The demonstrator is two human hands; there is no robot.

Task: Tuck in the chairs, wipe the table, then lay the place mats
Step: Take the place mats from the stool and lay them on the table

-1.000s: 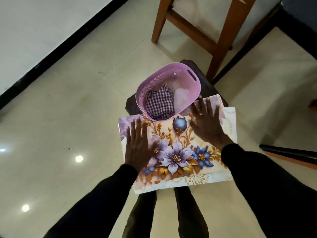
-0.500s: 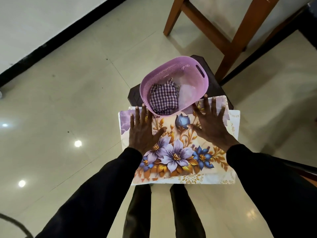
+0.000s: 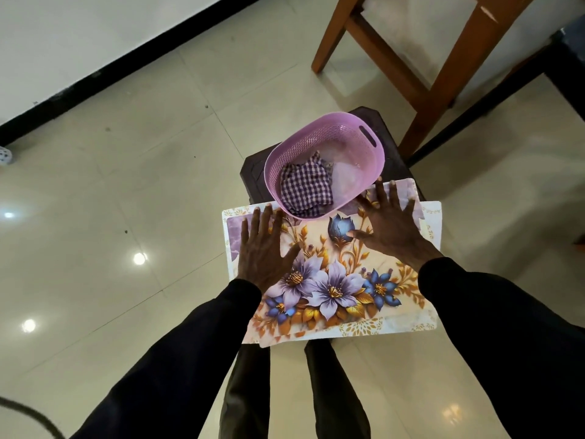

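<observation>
Floral-printed rectangular place mats [image 3: 332, 280] are stacked on a dark plastic stool [image 3: 253, 172]. A pink perforated plastic basket [image 3: 348, 137] holding a purple checked cloth [image 3: 305, 188] is set at their far edge. The left hand [image 3: 264, 248] and right hand [image 3: 391, 226] are laid flat on the top mat, fingers spread, nothing grasped.

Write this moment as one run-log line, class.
left hand, right hand: flat on place mats | checked cloth: in basket | basket: on stool

What things are made of
The flowery place mats [image 3: 332, 286] look smooth and a bit shiny. At their 12 o'clock, a pink plastic basket [image 3: 316, 128] full of holes holds purple checked cloth [image 3: 305, 185]. The cream floor tiles [image 3: 126, 185] are glossy.
</observation>
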